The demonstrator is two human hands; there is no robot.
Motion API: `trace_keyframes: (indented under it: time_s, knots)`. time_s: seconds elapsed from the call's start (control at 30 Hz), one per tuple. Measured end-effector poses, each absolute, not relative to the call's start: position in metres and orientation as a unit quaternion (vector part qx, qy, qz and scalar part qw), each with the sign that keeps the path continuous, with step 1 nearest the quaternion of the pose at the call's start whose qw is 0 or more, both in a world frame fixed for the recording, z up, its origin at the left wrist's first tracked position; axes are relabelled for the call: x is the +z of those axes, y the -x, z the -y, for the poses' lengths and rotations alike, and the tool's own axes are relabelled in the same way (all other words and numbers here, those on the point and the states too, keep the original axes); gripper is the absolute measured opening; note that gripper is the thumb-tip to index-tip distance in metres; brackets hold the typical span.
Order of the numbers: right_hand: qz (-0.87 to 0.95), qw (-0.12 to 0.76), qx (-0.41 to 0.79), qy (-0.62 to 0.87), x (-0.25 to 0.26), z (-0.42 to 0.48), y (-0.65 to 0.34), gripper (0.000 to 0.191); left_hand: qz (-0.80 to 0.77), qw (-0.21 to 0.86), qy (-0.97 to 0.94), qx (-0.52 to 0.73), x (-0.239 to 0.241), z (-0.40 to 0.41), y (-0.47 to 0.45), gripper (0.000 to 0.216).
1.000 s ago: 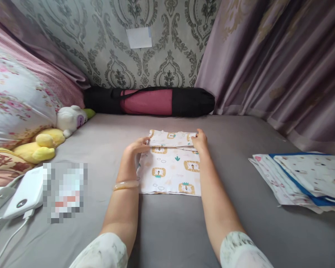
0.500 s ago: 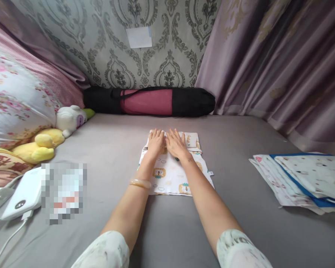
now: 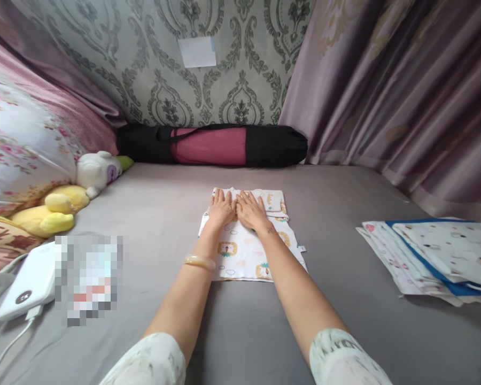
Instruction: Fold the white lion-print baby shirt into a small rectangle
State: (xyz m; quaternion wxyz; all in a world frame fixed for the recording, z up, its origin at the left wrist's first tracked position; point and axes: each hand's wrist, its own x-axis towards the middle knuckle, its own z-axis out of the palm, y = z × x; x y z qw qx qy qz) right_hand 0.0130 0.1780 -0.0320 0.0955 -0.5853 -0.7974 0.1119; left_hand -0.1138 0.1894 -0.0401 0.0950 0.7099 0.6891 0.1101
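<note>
A small white garment [image 3: 248,251] with a lion print lies on the grey bed sheet in front of me. Its far part is folded over into a band, and a little tag sticks out at its right edge. My left hand [image 3: 222,207] rests flat on the left side of the folded band, fingers stretched out. Close beside it, my right hand [image 3: 250,209] lies palm down on the middle of the band, its fingers spread. Both hands press on the cloth without gripping it, and they hide part of the fold.
A stack of folded printed cloths [image 3: 433,262] lies at the right. A black and pink long bag [image 3: 208,145] runs along the wall. At the left are plush toys [image 3: 96,171], a pillow [image 3: 20,144], a white power bank [image 3: 32,278] with a cable, and a blurred-out item [image 3: 92,280].
Both hands stay on the folded band; the left hand's fingers have spread a little and it has shifted slightly left and nearer. The garment looks unchanged. The view has moved slightly.
</note>
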Motion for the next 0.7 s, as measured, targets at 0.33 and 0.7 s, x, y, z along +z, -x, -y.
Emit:
trace_keyframes:
  time_s: [0.33, 0.7]
  knots:
    - [0.735, 0.117, 0.079, 0.664, -0.037, -0.183, -0.027, 0.055, -0.697, 0.065, -0.702, 0.135, -0.046, -0.191, 0.119, 0.063]
    - [0.730, 0.117, 0.089, 0.667, -0.036, -0.185, -0.032, 0.054, -0.691, 0.054, -0.702, 0.163, -0.043, -0.190, 0.123, 0.056]
